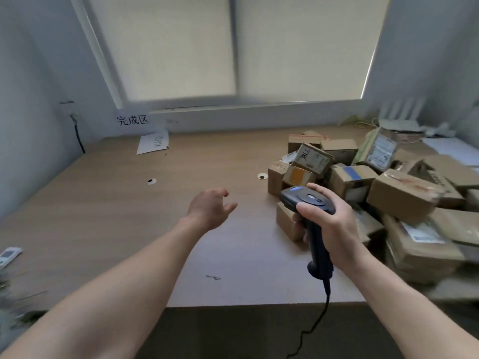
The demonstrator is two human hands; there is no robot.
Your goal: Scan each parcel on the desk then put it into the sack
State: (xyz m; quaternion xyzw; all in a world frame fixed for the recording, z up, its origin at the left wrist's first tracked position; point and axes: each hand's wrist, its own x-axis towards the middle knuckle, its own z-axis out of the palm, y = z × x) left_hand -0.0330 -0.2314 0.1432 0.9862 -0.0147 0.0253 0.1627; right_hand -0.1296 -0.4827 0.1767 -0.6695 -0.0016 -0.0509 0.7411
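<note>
Heaped just beyond and to the right of the right hand's (pixel 334 224) fingers: parcels (pixel 383 187), a loose pile of small brown cardboard boxes, blocky and sharp-edged, tilted every which way on the desk (pixel 116 218). Matte, creased board; glossy clear tape across seams; white printed labels on several, a blue patch on one, an orange patch on another. Just past the fingertips, a tipped box (pixel 312 158) with black marker digits scrawled on its label. Directly behind the curled fingers, a small plain box (pixel 286 225), flat on the wood.

Clamped in those fingers: a scanner (pixel 308 200), dark smooth plastic, rounded head with a blue button, slim handle pointing down, thumb pressed on the head's near edge, other fingers wrapped round the neck. From the handle's end, a thin black cable (pixel 319 320) trailing off the desk's near edge.

Left of the scanner, well apart from the parcels: left hand (pixel 210 209), above the pale wood-grain top, fingers loosely spread and slightly bent, holding nothing. Far beyond its fingertips, a white paper sign (pixel 132 120) against the wall; nearer, a round grommet hole (pixel 151 181).
</note>
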